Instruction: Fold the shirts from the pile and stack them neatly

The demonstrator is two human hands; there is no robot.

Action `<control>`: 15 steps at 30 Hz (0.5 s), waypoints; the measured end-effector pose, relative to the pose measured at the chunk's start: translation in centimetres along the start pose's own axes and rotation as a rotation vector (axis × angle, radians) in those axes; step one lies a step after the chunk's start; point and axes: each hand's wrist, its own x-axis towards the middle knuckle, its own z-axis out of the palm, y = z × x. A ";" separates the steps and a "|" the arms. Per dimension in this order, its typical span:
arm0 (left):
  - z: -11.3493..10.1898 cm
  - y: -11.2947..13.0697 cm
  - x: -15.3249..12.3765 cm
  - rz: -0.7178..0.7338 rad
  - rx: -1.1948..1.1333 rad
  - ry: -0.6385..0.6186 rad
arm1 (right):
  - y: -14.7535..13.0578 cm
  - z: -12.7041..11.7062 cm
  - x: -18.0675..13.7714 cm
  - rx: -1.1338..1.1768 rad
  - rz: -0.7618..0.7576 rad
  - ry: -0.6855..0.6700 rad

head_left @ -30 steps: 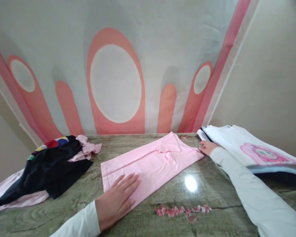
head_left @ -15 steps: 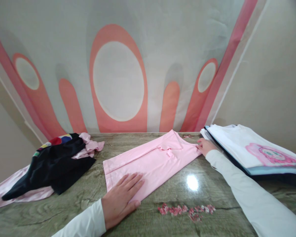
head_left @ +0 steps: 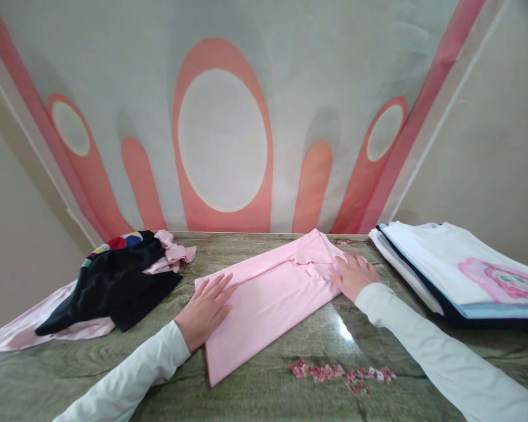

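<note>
A pink shirt (head_left: pixel 268 310) lies partly folded into a long strip, slanting across the middle of the table. My left hand (head_left: pixel 206 310) rests on its left end, fingers spread over the fabric near the upper corner. On the shirt's right end, by the collar, my right hand (head_left: pixel 353 274) lies with fingers stretched out and apart. Neither hand grips the cloth visibly. A small bunched fold of fabric shows on top of the shirt, left of my right hand.
To the left is a loose heap with a black garment (head_left: pixel 114 281) over pink clothing (head_left: pixel 17 322). A stack of folded clothes stands at right, topped by a white printed shirt (head_left: pixel 449 264). Pink flower decoration (head_left: pixel 321 370) marks the wooden table (head_left: pixel 255 392); a wall (head_left: pixel 286 105) rises behind.
My left hand has moved up and left to the shirt's far left corner. My right hand has let go of the collar end and now lies flat nearer the middle. The view has shifted slightly.
</note>
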 end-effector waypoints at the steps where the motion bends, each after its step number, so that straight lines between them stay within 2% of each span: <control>1: 0.4 -1.0 0.1 -0.048 0.004 0.025 | -1.3 -0.4 -0.8 0.000 -0.031 -0.016; 4: 1.6 -3.8 0.0 -0.151 -0.020 0.074 | -4.3 -1.5 -3.0 0.016 -0.107 -0.079; 7: 1.7 -5.1 0.0 -0.212 -0.074 0.081 | -5.7 -1.9 -4.2 0.036 -0.142 -0.121; 11: -0.4 -4.1 0.0 -0.279 -0.065 0.062 | -5.1 -1.0 -3.8 0.066 -0.164 -0.118; 15: -3.1 -1.5 -0.6 -0.306 -0.027 -0.128 | -2.5 0.7 -1.9 0.166 -0.310 -0.100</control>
